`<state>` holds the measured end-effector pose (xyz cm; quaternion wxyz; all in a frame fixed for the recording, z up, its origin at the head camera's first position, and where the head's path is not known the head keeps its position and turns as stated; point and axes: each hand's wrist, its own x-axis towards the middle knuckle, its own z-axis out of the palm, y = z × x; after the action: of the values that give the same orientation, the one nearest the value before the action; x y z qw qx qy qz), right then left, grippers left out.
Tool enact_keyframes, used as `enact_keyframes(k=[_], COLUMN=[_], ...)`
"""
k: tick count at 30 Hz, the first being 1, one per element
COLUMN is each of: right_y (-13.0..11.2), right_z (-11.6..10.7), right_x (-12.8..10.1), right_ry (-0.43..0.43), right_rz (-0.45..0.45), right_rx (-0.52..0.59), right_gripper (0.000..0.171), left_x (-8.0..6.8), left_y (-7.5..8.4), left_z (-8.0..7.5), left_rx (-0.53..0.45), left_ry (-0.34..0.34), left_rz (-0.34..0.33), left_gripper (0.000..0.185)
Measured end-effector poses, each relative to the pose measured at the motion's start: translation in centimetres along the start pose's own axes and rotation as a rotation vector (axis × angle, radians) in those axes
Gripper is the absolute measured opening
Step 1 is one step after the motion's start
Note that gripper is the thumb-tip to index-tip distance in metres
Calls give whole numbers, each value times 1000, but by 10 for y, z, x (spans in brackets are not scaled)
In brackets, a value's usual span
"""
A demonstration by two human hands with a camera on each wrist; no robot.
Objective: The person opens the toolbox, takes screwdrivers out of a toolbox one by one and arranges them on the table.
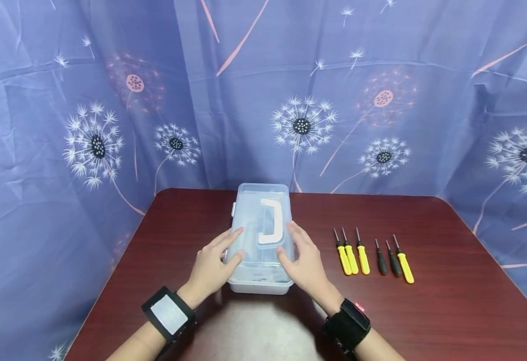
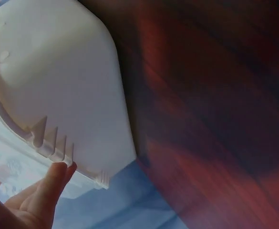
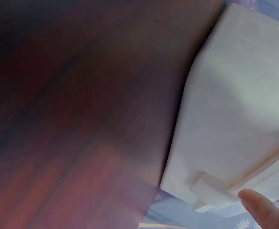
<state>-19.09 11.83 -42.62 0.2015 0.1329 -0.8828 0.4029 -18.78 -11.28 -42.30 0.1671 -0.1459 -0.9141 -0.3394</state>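
A translucent plastic box [image 1: 258, 288] with a lid and a white handle [image 1: 278, 220] stands lengthwise in front of me, its lid down. My left hand [image 1: 211, 265] lies along its left side, thumb and fingers stretched over the lid's edge. In the left wrist view, its fingertips [image 2: 60, 167] are at the rim beside small ribs. My right hand [image 1: 308, 263] is at the right side, thumb on the lid edge and fingers extended along the side. In the right wrist view, a fingertip [image 3: 249, 194] is at the rim near a clip-like tab [image 3: 211, 189].
To the right of the box, several screwdrivers lie on the dark red wooden table [image 1: 448, 311]: yellow-handled ones [image 1: 362, 259] and black-handled ones [image 1: 382, 263]. A blue curtain [image 1: 245, 100] with dandelion prints hangs behind the table.
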Motion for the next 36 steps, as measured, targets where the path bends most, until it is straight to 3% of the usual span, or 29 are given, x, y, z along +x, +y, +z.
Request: enact_keyframes(k=[12,22,30,36], right_y=[-17,-35,-47,-52], right_z=[26,57,77,90], right_x=[12,21,31,37], right_ry=[8,32,-19,-17], right_rz=[4,-12,-18,-21], right_rx=[30,44,48,45], right_gripper=[59,55,57,56], left_x=[1,2,2,5], left_y=[-27,-52,-70,-82], left_z=[-23,-44,-54,-59], left_rx=[-42,-20,4,44], left_ry=[-15,6,86,94], left_rz=[20,6,2,-26], left_gripper=[49,47,49,48])
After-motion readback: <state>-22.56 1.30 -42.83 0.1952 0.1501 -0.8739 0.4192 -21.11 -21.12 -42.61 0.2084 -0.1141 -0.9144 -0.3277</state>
